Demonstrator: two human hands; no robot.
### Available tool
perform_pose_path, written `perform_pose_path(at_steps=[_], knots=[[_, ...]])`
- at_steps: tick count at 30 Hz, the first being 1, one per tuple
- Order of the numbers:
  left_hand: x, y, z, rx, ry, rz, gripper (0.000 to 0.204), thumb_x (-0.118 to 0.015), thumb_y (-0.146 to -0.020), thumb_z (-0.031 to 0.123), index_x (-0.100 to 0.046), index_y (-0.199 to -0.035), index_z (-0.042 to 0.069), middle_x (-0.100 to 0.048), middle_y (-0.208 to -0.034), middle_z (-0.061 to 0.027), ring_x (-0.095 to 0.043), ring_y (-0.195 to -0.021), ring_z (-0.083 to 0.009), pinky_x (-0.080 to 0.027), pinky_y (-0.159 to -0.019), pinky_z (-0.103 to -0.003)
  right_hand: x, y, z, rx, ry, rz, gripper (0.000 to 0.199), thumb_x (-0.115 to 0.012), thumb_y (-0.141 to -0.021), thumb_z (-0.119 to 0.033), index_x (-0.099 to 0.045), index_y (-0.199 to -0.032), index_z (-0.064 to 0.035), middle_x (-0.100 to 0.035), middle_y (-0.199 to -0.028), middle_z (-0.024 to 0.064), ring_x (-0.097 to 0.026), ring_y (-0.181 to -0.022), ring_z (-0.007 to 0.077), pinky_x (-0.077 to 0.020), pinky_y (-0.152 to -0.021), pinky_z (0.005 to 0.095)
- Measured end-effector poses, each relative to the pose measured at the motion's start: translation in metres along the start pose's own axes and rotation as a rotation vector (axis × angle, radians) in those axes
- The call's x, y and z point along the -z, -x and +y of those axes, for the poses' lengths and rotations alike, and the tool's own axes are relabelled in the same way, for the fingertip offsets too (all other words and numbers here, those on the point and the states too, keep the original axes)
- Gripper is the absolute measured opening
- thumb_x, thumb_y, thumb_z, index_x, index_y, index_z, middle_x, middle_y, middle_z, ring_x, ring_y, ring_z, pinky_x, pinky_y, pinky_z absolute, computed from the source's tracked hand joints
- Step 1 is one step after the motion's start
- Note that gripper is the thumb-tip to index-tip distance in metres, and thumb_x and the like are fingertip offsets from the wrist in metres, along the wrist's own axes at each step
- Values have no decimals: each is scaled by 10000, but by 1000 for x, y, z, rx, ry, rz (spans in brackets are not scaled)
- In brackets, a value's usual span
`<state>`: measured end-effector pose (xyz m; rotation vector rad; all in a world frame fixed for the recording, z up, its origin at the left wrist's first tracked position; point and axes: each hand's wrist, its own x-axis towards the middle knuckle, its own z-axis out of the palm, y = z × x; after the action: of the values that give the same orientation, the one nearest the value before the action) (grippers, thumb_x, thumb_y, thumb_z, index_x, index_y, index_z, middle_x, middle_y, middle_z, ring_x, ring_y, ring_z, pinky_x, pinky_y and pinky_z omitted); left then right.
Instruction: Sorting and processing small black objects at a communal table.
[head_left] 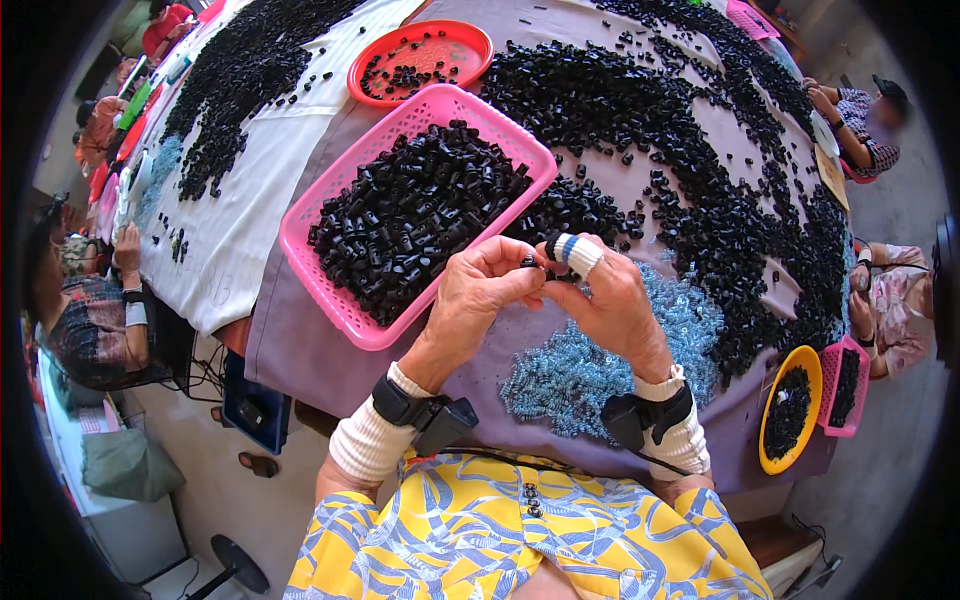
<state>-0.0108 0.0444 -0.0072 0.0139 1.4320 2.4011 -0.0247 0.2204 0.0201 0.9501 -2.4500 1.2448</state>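
My left hand pinches a small black plastic part between thumb and fingertips, just off the right edge of a pink basket. My right hand is also closed, its fingertips meeting the left ones at the part; whatever it grips is too small to make out. A striped knit sleeve covers one of its fingers. Short black tubular parts heap up inside the basket. Below my right hand lies a pile of small pale-blue translucent pieces.
Loose black parts spread over the cloth-covered table. A red tray stands beyond the basket. At right are a yellow tray and a smaller pink basket. Other people sit around the table on both sides.
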Motion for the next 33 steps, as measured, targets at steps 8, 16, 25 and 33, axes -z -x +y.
perform_pose_path(at_steps=[8, 16, 25, 33], knots=[[-5, 0, 4, -118, -125, 46, 165, -651, -833, 58, -614, -983, -1, -628, -818, -6, -591, -694, -59, -473, -639, -192, 4, 4, 2, -153, 53, -122, 192, -620, -849, -179, -578, -851, 8, -576, -782, 162, -562, -753, 347, -453, -653, 414], [-5, 1, 5, -150, -152, 67, 188, -650, -844, 51, -621, -1023, 0, -640, -822, -22, -607, -719, -71, -499, -680, -201, -1, 5, -1, -126, 67, -30, 111, -624, -811, -93, -588, -835, 9, -581, -778, 157, -556, -737, 341, -446, -643, 403], [-8, 4, 6, -168, -239, 103, 224, -667, -841, 67, -646, -1053, -2, -640, -793, -3, -577, -703, -47, -472, -649, -187, 15, -5, -1, -4, 132, 64, 153, -682, -723, -32, -598, -843, 14, -617, -766, 125, -583, -713, 306, -459, -645, 380], [-10, 3, 4, -151, -288, 112, 257, -662, -842, 67, -642, -1088, -7, -648, -827, -7, -578, -703, -51, -475, -636, -189, 12, -17, -3, 180, 287, 67, 137, -683, -719, -42, -582, -805, -4, -572, -705, 98, -558, -669, 276, -418, -700, 375]])
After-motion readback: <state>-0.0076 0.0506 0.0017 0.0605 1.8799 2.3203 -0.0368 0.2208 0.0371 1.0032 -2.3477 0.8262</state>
